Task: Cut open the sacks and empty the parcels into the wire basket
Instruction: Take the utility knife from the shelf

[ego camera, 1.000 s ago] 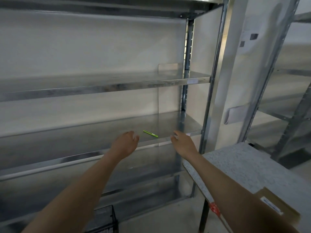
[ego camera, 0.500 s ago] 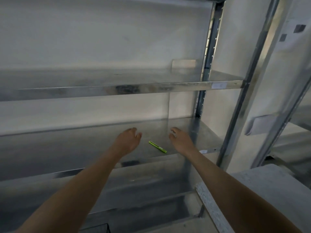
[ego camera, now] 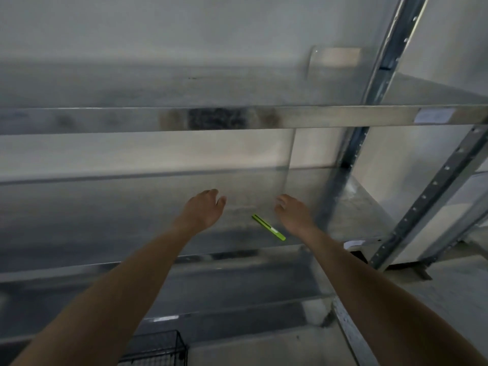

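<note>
A slim green cutter (ego camera: 268,230) lies on the middle metal shelf (ego camera: 105,225), near its front edge. My left hand (ego camera: 202,208) hovers over the shelf to the left of the cutter, fingers loosely curled and holding nothing. My right hand (ego camera: 293,212) reaches in just right of the cutter, fingers relaxed, not touching it. A corner of the black wire basket (ego camera: 158,347) shows on the floor at the bottom, below my left forearm. No sacks or parcels are in view.
The steel rack has an upper shelf (ego camera: 237,117) overhead and a lower shelf (ego camera: 224,291) beneath. A perforated upright (ego camera: 427,196) stands at the right. The edge of a grey table (ego camera: 351,336) juts in at the lower right.
The view has moved closer to the shelf and shifted left. Both hands reach further in and now flank the green cutter. The table and the box on it have left the view.
</note>
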